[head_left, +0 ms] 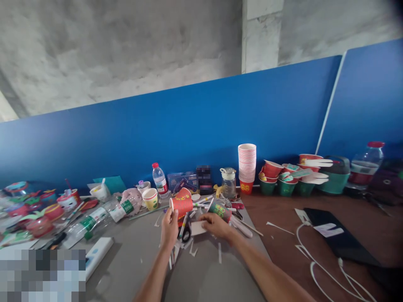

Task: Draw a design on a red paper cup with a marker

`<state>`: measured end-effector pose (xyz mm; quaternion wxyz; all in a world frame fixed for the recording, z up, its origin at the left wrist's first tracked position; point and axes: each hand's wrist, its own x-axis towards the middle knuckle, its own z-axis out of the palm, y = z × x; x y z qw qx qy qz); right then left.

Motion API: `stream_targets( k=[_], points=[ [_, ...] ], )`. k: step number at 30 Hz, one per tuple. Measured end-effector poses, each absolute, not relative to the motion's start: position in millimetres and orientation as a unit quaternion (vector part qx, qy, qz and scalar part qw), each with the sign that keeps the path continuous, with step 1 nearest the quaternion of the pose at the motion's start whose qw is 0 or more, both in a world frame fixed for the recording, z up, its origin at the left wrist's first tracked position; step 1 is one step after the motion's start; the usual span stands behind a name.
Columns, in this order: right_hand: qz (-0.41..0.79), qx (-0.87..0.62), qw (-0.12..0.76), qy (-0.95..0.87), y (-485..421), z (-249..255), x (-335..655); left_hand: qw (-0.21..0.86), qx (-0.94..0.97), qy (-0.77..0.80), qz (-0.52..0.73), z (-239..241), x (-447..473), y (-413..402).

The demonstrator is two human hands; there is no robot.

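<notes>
My left hand [169, 228] is closed around a red paper cup [181, 204] held on its side, mouth toward the left. My right hand [215, 224] rests on the grey table [135, 260] with its fingers on a white piece of paper [197, 227]. Black-handled scissors [185, 233] lie between the two hands. A green and red paper cup [220, 209] lies on its side just beyond my right hand. Small white paper strips are scattered around both hands.
A tall stack of red-striped cups [247, 165] stands by the blue partition [189, 121], with a row of red and green cups [285, 178] to its right. Water bottles [160, 179], a yellow cup [150, 198], craft clutter on the left, a dark tablet [336, 237] and white cable [317, 268] on the right.
</notes>
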<state>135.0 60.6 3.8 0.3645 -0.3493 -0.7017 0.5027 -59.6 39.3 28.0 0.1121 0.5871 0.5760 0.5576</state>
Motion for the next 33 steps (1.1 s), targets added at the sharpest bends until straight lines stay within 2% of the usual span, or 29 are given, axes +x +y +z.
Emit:
stream_targets(
  k=[5,8,15,17,21,26,28,33],
  points=[
    [0.423,-0.389,0.513,-0.638,62.6,0.8,133.7,0.137,0.604,0.567,0.543,32.9,-52.1,35.9],
    [0.428,-0.375,0.584,-0.579,61.4,2.8,128.8,0.154,0.619,0.562,0.527,36.1,-48.5,36.2],
    [0.451,-0.34,0.639,-0.523,63.5,11.0,122.7,0.21,0.674,0.544,0.454,51.7,-37.8,38.9],
    [0.451,-0.331,0.642,-0.524,64.8,13.1,125.7,0.253,0.686,0.533,0.424,55.0,-35.8,37.5],
    [0.48,-0.305,0.602,-0.562,67.5,15.8,133.2,0.417,0.668,0.49,0.374,50.3,-29.4,28.3],
    [0.564,-0.27,0.524,-0.578,68.9,16.2,139.0,0.53,0.592,0.442,0.416,34.4,-19.6,15.8],
    [0.576,-0.268,0.507,-0.582,68.6,16.1,140.3,0.562,0.575,0.418,0.424,31.9,-18.5,12.6],
    [0.522,-0.28,0.506,-0.627,65.2,12.7,136.8,0.567,0.599,0.422,0.375,35.2,-18.9,6.1]
  ],
)
